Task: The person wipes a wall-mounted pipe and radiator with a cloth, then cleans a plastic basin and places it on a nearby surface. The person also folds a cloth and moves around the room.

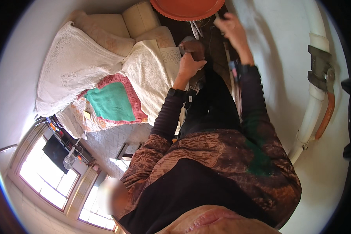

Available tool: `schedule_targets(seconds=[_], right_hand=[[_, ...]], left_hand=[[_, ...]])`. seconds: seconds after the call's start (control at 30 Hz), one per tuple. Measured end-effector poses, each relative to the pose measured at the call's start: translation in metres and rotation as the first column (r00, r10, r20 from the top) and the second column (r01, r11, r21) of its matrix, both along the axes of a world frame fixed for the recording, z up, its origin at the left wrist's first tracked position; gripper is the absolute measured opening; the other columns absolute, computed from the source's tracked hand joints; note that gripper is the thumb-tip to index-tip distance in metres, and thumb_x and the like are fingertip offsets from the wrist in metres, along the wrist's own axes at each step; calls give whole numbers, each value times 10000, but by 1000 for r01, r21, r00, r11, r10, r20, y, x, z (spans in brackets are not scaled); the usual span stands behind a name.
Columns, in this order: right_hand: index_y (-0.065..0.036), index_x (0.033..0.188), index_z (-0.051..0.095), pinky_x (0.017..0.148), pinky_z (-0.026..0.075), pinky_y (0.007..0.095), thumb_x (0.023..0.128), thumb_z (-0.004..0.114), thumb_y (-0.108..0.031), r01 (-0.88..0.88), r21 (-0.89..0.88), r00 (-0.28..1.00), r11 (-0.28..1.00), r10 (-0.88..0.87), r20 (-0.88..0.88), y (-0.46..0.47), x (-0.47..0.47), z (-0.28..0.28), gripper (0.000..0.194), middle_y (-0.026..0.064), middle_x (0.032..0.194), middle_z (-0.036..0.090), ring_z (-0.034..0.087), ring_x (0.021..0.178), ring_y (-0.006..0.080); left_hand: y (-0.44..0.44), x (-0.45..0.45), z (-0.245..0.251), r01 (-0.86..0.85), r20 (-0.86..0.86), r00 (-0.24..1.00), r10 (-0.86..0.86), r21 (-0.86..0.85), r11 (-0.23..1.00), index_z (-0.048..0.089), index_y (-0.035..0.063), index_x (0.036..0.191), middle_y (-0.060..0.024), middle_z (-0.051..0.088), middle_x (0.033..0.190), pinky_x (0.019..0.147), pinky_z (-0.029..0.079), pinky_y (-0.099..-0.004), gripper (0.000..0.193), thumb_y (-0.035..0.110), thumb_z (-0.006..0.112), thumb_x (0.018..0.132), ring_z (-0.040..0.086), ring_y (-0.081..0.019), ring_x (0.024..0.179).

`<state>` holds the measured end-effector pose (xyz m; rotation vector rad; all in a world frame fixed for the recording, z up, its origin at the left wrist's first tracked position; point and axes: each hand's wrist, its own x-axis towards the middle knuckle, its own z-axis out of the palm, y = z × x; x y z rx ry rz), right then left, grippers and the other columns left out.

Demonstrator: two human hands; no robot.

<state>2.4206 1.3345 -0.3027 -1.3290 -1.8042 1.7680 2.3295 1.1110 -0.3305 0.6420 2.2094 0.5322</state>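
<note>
At the upper middle, my left hand (189, 65) holds a brown item in clear plastic (192, 46), perhaps a bag or jar; its exact kind cannot be told. Higher up and to the right, my right hand (231, 28) is raised near the wall, slightly blurred, with its fingers bent; whether it holds something small is unclear. An orange-red round tray or lid (188, 8) with a scalloped rim lies at the top edge, left of my right hand. Below that rim shows a white looped object (196, 30).
A sofa with cream covers (73, 61) and a green cushion with a red ruffle (112, 101) stands at the left. Along the right wall runs a white pipe (311, 112) with an orange-handled valve (326, 117). A fan (70, 159) and a dark screen (56, 152) are at the lower left.
</note>
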Motion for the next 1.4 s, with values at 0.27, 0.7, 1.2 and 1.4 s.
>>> schedule_targets(seconds=[0.27,0.7,1.2,1.4], right_hand=[[-5,1393,554,986,513,355,879,782,-103,-72,-407,931,911,-84,-354,-104,23,-21,571,128,1320,640,630,1185,209],[-51,1370,569,982,520,382,846,785,-45,98,-135,955,986,-132,-265,-113,30,-103,567,133,1275,658,644,1177,286],[-9,1414,532,1031,516,359,920,773,-245,399,220,818,890,-238,-523,136,-104,5,599,139,1358,632,623,1242,270],[-63,1437,557,1114,458,464,958,711,-363,-160,601,982,783,66,175,201,-161,-45,585,183,1470,543,555,1306,387]], left_hand=[[-17,-17,49,-368,592,799,102,349,862,537,29,1436,-112,712,1217,796,546,-296,496,63,637,952,694,-160,967],[34,-86,53,-490,137,859,494,505,711,504,16,1393,-116,656,1176,785,542,-319,532,114,707,911,651,-180,936],[100,-105,18,-273,-71,923,378,570,775,17,-3,1615,-315,185,1635,1230,256,-468,1124,142,800,822,228,-448,1520],[105,-101,12,-306,-45,912,408,588,748,-35,2,1618,-296,145,1656,1247,217,-446,1093,61,724,835,208,-426,1538]])
